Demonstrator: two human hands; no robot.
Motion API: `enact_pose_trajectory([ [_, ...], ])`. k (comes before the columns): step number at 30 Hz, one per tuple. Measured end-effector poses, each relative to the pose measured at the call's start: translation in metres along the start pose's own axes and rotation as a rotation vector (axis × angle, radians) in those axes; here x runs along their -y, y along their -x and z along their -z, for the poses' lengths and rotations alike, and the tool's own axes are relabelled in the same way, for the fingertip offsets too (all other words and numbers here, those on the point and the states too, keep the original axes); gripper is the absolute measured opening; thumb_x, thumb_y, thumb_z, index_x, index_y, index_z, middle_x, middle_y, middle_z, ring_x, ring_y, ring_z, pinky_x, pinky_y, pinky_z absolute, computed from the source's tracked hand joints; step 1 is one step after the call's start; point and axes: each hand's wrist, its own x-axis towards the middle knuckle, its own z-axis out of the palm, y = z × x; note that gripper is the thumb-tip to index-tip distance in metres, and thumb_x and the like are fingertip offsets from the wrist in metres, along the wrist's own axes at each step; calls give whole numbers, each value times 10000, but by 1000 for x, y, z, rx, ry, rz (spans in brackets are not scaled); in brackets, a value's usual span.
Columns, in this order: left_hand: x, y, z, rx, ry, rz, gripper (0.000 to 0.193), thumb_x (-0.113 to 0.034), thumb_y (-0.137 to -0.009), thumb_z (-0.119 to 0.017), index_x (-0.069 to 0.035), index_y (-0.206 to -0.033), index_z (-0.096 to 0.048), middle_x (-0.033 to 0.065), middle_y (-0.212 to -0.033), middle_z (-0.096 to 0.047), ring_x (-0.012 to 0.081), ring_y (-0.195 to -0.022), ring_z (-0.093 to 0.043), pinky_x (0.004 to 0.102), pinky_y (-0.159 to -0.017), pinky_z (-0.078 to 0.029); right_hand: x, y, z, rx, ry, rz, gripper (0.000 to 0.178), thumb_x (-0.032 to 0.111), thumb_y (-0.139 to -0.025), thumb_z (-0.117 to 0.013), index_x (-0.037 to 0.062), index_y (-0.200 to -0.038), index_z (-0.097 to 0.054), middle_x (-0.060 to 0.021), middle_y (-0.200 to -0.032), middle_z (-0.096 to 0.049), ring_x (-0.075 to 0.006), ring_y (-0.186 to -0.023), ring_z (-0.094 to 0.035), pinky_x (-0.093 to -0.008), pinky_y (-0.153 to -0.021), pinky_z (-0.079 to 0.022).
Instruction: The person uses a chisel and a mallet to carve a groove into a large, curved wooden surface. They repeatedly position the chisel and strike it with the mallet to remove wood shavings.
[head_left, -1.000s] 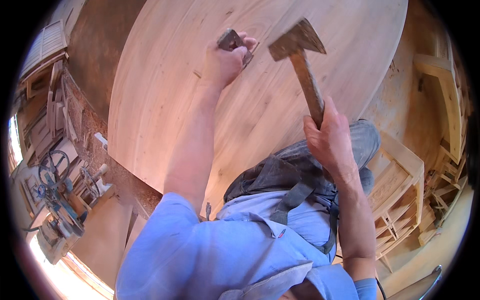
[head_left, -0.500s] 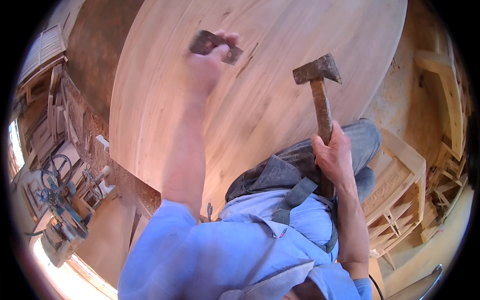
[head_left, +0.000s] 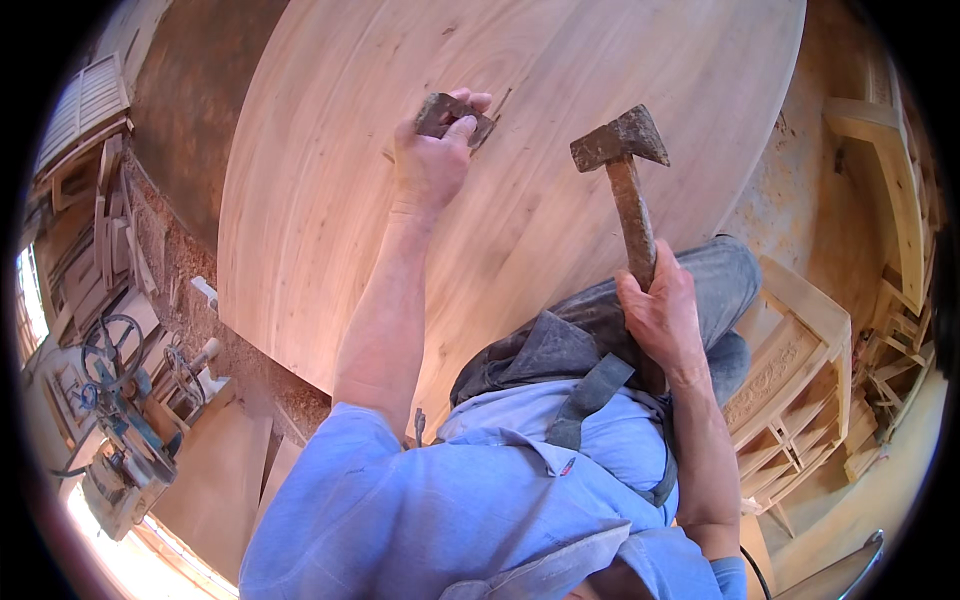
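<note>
My left hand (head_left: 436, 165) is closed round a small dark flat plate (head_left: 437, 113), worn and roughly rectangular. It is over the far part of a large pale wooden panel (head_left: 330, 200), beside a dark crack (head_left: 492, 122) in the wood. Whether the plate touches the panel I cannot tell. My right hand (head_left: 662, 310) grips a hatchet by its wooden handle (head_left: 630, 205), above my bent knee. The hatchet's rusty head (head_left: 620, 138) points away from me, its flared edge to the right and its blunt end to the left.
A carved wooden furniture piece (head_left: 785, 375) stands close on the right, with wooden frames (head_left: 895, 190) beyond it. On the left are a machine with a handwheel (head_left: 112, 345), stacked boards (head_left: 105, 225) and wood shavings (head_left: 190, 290) on the floor. The panel has a curved edge.
My left hand has moved to the right and slightly nearer with the plate, closer to the crack. The hatchet head has shifted a little left, still in my right hand.
</note>
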Motion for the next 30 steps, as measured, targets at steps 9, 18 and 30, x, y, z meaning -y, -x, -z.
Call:
enact_pose_trajectory([
  [9, 12, 13, -14, -10, -176, -223, 215, 103, -951, -603, 24, -1102, -735, 88, -1102, -779, 172, -1067, -722, 313, -981, -556, 5, 3, 3, -14, 53, 115, 207, 92, -904, -636, 7, -1048, -513, -289, -767, -638, -500, -791, -655, -525, -680, -510],
  [18, 25, 15, -13, -1, -298, -345, 238, 102, -934, -601, 39, -1141, -699, 135, -1123, -761, 199, -1052, -721, 321, -933, -560, 27, 0, 8, -89, 98, 294, 213, 90, -899, -664, 15, -1035, -517, -257, -714, -629, -465, -721, -659, -518, -593, -504],
  [30, 51, 15, -7, 53, -399, -292, 254, 93, -974, -577, 44, -1214, -644, 104, -1172, -727, 210, -1139, -681, 347, -1013, -546, 74, -13, 9, -22, 341, 543, 174, 80, -915, -639, 36, -946, -474, -232, -734, -636, -446, -654, -646, -543, -565, -490],
])
